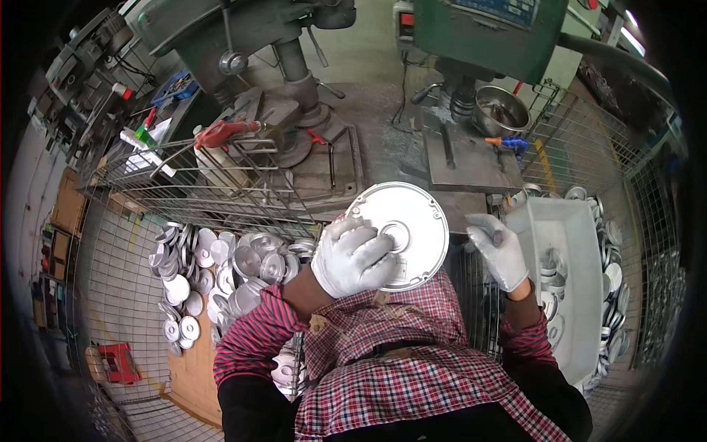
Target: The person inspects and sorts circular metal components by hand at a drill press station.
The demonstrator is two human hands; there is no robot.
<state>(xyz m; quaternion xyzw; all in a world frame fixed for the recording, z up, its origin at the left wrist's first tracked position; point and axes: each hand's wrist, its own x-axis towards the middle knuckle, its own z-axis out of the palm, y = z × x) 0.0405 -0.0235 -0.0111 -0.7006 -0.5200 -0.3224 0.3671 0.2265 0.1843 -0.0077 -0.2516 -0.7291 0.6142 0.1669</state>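
Left hand: white-gloved left hand, held in front of the chest, fingers clamped on the lower left part of the round metal disc.
Disc: pale grey, flat face up toward the camera, raised hub in the middle, small tabs on the rim; held in the air just in front of the tabletop edge, tilted slightly.
Right hand: white-gloved right hand, apart from the disc, just left of the white bin; its fingers are curled together around something small and dark (too small to tell what).
White bin: rectangular plastic tub at the person's right, holding a few round metal parts along its right side.
Left basket: wire basket at the person's left, with a heap of small round metal parts lying at all angles.
Right basket: wire basket wall beyond the bin, more round parts stacked along it.
Machines: green drill press on the tabletop at upper left, a second green machine at upper right.
Bowl: steel bowl beside the second machine's column.
Clothing: red, white and dark checked shirt with a striped left sleeve.
Floor, lower left: small red stool (outside the basket).
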